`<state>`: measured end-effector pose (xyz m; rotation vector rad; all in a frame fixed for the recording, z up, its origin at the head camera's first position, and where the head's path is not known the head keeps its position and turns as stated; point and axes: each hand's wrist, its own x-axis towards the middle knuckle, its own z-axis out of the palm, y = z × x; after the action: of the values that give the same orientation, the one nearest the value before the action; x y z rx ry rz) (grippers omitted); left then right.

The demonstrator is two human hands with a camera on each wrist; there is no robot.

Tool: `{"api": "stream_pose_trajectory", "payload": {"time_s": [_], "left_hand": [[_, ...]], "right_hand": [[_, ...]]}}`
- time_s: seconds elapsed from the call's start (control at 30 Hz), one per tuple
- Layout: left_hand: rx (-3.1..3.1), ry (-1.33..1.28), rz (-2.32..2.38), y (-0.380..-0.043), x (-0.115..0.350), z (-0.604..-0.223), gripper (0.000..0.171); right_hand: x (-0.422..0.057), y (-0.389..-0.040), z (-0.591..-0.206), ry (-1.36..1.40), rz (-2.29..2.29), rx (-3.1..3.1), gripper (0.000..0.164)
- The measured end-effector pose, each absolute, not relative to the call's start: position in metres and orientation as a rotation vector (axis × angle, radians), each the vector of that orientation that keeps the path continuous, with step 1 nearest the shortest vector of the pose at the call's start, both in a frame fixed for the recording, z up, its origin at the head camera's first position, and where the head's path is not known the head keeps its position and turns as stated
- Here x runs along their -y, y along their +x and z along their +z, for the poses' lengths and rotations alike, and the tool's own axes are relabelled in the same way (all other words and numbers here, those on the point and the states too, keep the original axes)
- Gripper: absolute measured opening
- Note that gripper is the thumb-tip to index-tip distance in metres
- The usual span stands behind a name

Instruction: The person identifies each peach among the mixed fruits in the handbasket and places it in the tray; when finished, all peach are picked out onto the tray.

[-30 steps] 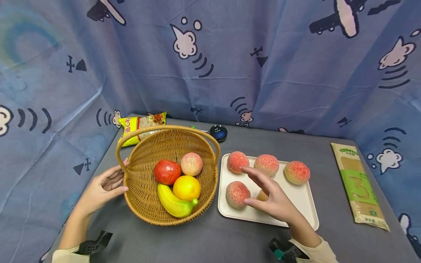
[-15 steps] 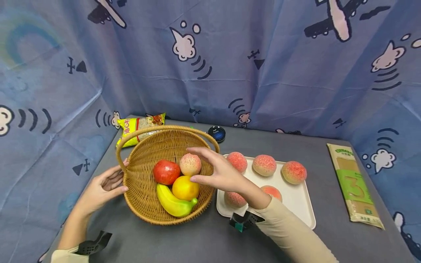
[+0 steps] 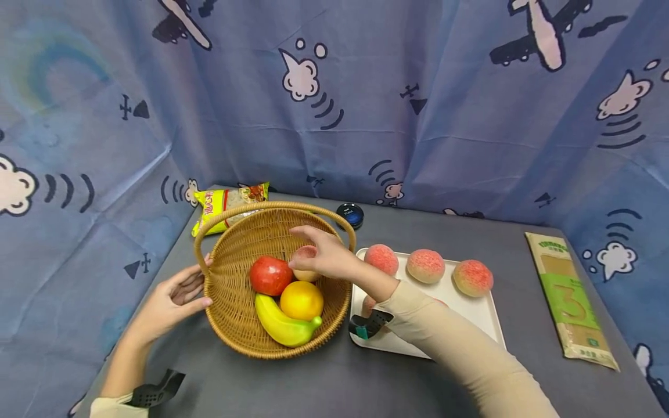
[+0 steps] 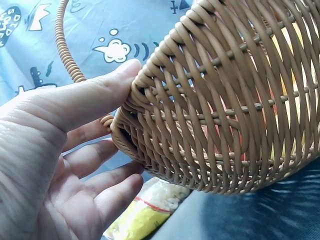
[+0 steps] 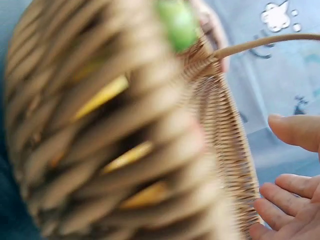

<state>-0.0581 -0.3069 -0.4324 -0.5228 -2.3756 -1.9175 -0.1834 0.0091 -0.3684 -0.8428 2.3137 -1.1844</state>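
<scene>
A wicker basket point(image 3: 232, 261) leans with its open side facing me and holds a red apple point(image 3: 270, 276), an orange point(image 3: 301, 300), a banana point(image 3: 284, 326) and a pale peach point(image 3: 306, 275). At its left side, my left hand point(image 3: 169, 302) grips the rim near the handle's base; in the left wrist view the thumb lies against the weave point(image 4: 200, 110) and the fingers sit behind. Over the basket's right half, my right hand point(image 3: 329, 255) hovers at the pale peach, partly covering it. Its thumb and fingers are spread apart, with nothing held between them in the right wrist view.
Right of the basket, a white tray point(image 3: 473, 313) carries several pink peaches point(image 3: 425, 266), some partly hidden by my right forearm. A yellow food bag point(image 3: 214, 203) and a dark round tin point(image 3: 350, 215) stand behind. A noodle packet point(image 3: 571, 299) lies far right.
My right hand has moved left from above the tray into the basket's opening, over the pale peach. The left hand has stayed at the basket's rim.
</scene>
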Motion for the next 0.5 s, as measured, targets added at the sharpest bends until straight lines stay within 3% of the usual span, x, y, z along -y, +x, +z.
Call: {"api": "stream_pose_trajectory", "payload": {"time_s": [0.5], "left_hand": [[2.468, -0.381, -1.858, -0.057, 0.305, -0.428, 0.068]], "right_hand": [[0.002, -0.190, -0.392, -0.695, -1.029, -2.432, 0.066]]}}
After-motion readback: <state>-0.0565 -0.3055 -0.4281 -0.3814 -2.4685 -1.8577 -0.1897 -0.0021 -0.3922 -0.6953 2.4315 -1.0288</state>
